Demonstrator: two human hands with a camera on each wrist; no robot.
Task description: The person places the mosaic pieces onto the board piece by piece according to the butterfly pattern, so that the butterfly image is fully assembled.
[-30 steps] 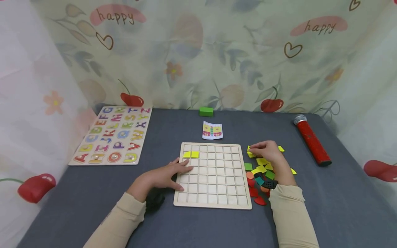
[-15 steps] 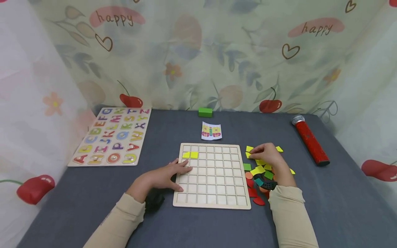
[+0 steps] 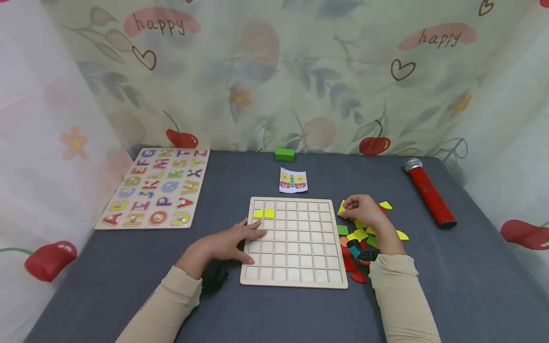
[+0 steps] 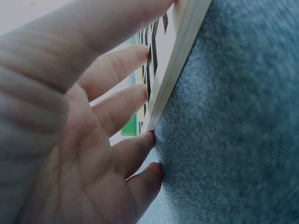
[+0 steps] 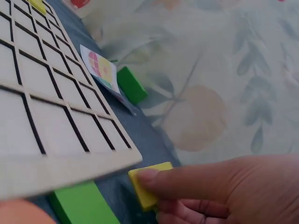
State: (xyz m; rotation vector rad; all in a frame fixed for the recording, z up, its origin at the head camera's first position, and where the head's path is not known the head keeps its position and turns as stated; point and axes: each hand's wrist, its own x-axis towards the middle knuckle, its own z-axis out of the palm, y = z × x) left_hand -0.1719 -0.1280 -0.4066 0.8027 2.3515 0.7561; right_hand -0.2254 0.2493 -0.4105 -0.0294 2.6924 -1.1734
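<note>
Two yellow tiles [image 3: 269, 213] lie in the grid board [image 3: 306, 248], a third tile [image 5: 145, 198] just off its far right corner.
Left hand [image 3: 229, 242], spread-fingered, rests on the board's left edge; right hand [image 3: 366, 209] pinches the third tile, which a loose grip could drop among loose pieces [image 3: 357, 235]. Far curtain [image 3: 193, 90] reads "happy" twice; alphabet board [image 3: 143, 226], far left.

yellow tile [image 5: 145, 198] | pinched in right fingers [image 5: 201, 182] | beside wooden grid board [image 3: 293, 247] | board flat

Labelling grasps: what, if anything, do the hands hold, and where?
Right hand pinches a yellow tile, thumb across one face; opposite contact hidden. Left hand rests on the board, holding nothing.
</note>
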